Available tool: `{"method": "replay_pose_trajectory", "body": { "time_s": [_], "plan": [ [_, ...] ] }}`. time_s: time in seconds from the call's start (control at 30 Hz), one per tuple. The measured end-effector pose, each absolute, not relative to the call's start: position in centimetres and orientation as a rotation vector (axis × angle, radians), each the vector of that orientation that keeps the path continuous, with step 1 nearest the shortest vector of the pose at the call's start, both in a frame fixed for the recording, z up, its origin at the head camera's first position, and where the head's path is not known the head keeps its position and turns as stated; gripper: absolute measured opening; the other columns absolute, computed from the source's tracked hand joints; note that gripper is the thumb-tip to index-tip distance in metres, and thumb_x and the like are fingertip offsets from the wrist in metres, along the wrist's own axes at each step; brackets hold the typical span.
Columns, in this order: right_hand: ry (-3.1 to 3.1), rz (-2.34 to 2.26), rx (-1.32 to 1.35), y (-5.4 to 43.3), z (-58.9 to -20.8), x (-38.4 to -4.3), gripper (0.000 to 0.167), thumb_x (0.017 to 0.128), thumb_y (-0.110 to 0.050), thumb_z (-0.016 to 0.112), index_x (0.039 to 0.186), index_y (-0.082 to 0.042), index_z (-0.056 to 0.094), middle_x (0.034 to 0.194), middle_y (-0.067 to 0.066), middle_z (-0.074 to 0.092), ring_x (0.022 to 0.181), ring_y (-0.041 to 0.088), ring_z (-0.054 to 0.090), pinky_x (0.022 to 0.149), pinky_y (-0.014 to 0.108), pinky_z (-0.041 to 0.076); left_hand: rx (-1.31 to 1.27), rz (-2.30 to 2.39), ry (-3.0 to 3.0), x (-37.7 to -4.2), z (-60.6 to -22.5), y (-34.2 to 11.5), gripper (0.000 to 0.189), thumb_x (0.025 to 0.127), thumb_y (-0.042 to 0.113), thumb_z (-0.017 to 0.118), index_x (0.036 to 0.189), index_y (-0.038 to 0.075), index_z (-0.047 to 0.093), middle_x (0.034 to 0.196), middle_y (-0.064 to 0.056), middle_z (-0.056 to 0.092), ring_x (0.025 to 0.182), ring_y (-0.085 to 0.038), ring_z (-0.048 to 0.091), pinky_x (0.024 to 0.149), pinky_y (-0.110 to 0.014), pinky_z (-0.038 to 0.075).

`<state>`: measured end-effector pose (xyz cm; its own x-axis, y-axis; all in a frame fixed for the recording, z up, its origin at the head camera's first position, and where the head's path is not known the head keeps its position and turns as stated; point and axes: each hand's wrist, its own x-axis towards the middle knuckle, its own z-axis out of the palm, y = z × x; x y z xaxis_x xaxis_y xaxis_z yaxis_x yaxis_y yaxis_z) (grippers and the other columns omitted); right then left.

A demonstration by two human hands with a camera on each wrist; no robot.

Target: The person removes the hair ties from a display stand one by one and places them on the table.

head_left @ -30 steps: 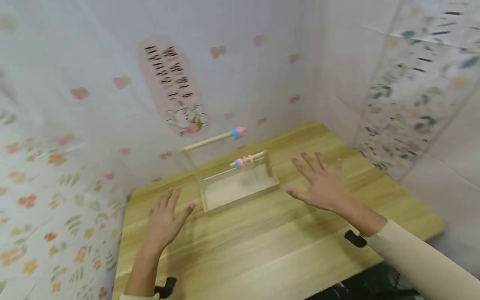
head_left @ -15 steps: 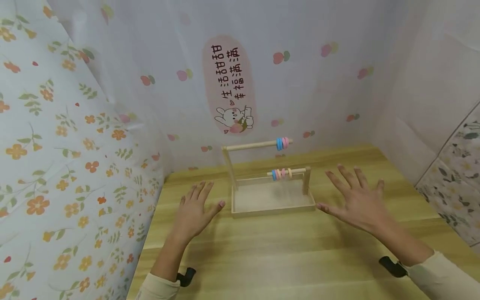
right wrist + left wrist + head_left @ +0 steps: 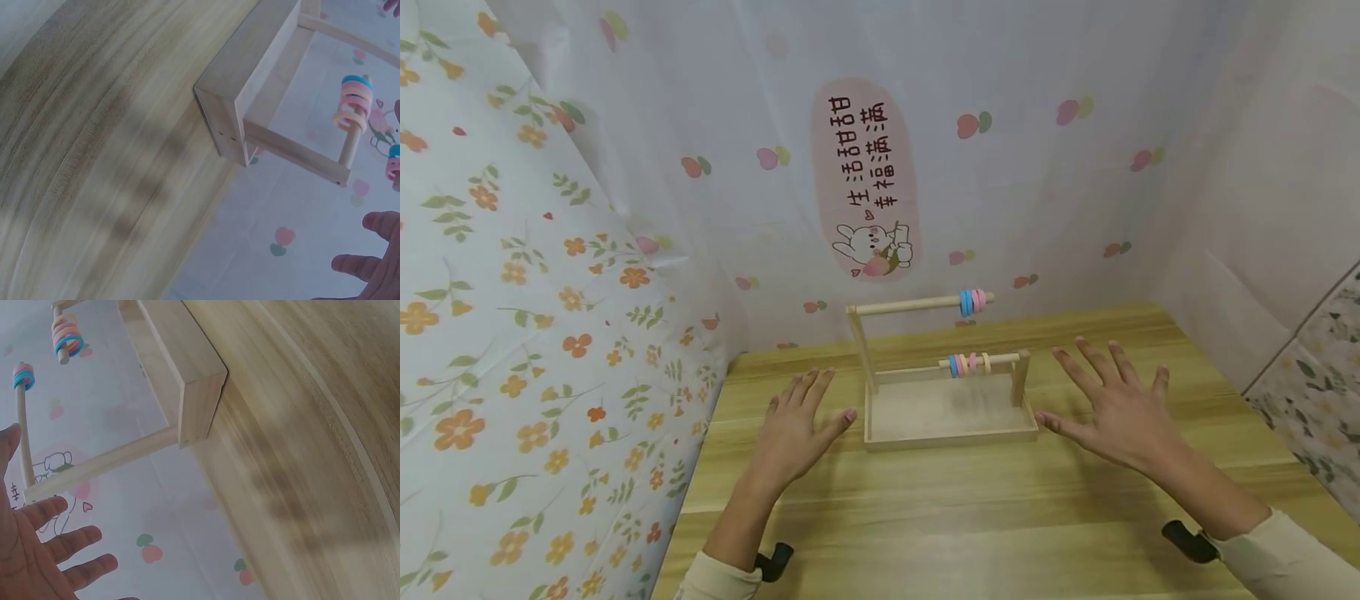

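A wooden rack (image 3: pixel 951 442) with a shallow tray base stands between my two hands. Its taller left post carries an upper rod (image 3: pixel 910 305), with blue and pink rings (image 3: pixel 967 302) near the free end. On the right, a shorter post bears a lower rod (image 3: pixel 1003 358) threaded with blue, pink and cream rings (image 3: pixel 958 365). My left hand (image 3: pixel 793 429), fingers spread and holding nothing, hovers left of the tray. To the right, my right hand (image 3: pixel 1123 408) is likewise spread, its thumb tip close to the tray's right corner. Both hands cast shadows on the table.
The wood-grain table (image 3: pixel 940 517) meets a patterned wall sheet (image 3: pixel 1030 183) behind the rack. A flowered sheet (image 3: pixel 527 333) hangs along the left edge, and another patterned sheet (image 3: pixel 1315 375) is at the right. Black wrist mounts (image 3: pixel 1189 542) show under both wrists.
The head view has swung left and steadied, so rack and hands now sit farther right in the picture. Both hands keep their spread pose beside the rack, which looks unmoved on the table.
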<state>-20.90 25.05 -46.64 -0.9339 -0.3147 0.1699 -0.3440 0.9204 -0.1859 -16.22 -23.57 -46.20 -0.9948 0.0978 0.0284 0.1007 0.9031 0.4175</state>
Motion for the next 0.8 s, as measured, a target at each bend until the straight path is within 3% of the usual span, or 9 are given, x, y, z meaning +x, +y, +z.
{"method": "replay_pose_trajectory", "body": {
  "time_s": [0.2, 0.4, 0.63, 0.8],
  "plan": [
    [-2.950, 0.337, 0.529, 24.8, -46.9, -21.5, 0.101, 0.098, -0.076, 0.066, 0.178, -0.032, 0.023, 0.180, 0.022, 0.031, 0.162, 0.065, 0.024, 0.100, 0.107, 0.009, -0.190, -0.681, -3.014, -16.6, -46.3, -23.4, 0.088, 0.107, 0.074, 0.055, 0.176, 0.026, 0.032, 0.181, -0.014, 0.035, 0.168, -0.045, 0.030, 0.131, -0.080, 0.022],
    [-2.922, 0.356, 0.545, 24.6, -47.3, -21.8, 0.091, 0.104, -0.066, 0.066, 0.177, -0.028, 0.028, 0.176, 0.024, 0.038, 0.156, 0.064, 0.036, 0.099, 0.107, 0.015, -0.241, -0.737, -2.945, -17.5, -46.3, -23.0, 0.081, 0.109, 0.065, 0.060, 0.173, 0.021, 0.039, 0.175, -0.015, 0.044, 0.161, -0.044, 0.043, 0.131, -0.073, 0.031],
    [-2.822, 0.426, 0.585, 24.2, -47.8, -22.3, 0.080, 0.104, -0.053, 0.074, 0.170, -0.019, 0.045, 0.166, 0.023, 0.051, 0.144, 0.058, 0.053, 0.101, 0.105, 0.021, -0.198, -0.776, -2.928, -18.2, -46.5, -22.8, 0.077, 0.112, 0.068, 0.051, 0.173, 0.021, 0.040, 0.171, -0.015, 0.050, 0.158, -0.043, 0.048, 0.129, -0.068, 0.039],
    [-2.830, 0.482, 0.604, 23.9, -47.9, -22.6, 0.076, 0.105, -0.049, 0.074, 0.168, -0.016, 0.047, 0.164, 0.023, 0.054, 0.141, 0.058, 0.056, 0.104, 0.103, 0.021, -0.184, -0.819, -2.925, -18.5, -46.6, -22.8, 0.078, 0.112, 0.069, 0.048, 0.173, 0.022, 0.040, 0.170, -0.016, 0.051, 0.156, -0.045, 0.050, 0.126, -0.069, 0.043]
  ]
}}
